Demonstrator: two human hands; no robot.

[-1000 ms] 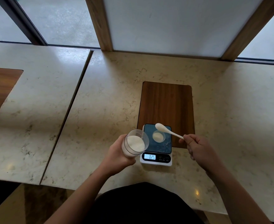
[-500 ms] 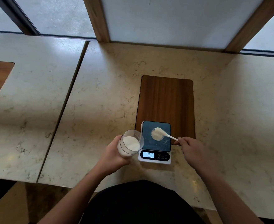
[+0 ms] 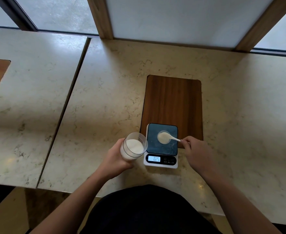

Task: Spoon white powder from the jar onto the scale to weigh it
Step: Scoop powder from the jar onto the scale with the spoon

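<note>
A clear glass jar point(image 3: 134, 146) half full of white powder is tilted toward the scale, gripped from below by my left hand point(image 3: 117, 157). The small digital scale point(image 3: 161, 160) has a dark platform and a lit display. A small round dish point(image 3: 164, 139) holding white powder sits on the platform. My right hand point(image 3: 198, 153) pinches the handle of a white spoon point(image 3: 171, 137), whose bowl rests over the dish.
The scale stands partly on a dark wooden inlay point(image 3: 172, 102) in the marble counter point(image 3: 105, 98). A seam point(image 3: 68, 102) divides this counter from another slab on the left. Wooden posts and glass panels rise at the back.
The spoon has come down from above the scale into the dish, with my right hand lowering and moving left. The jar stays tilted in my left hand.
</note>
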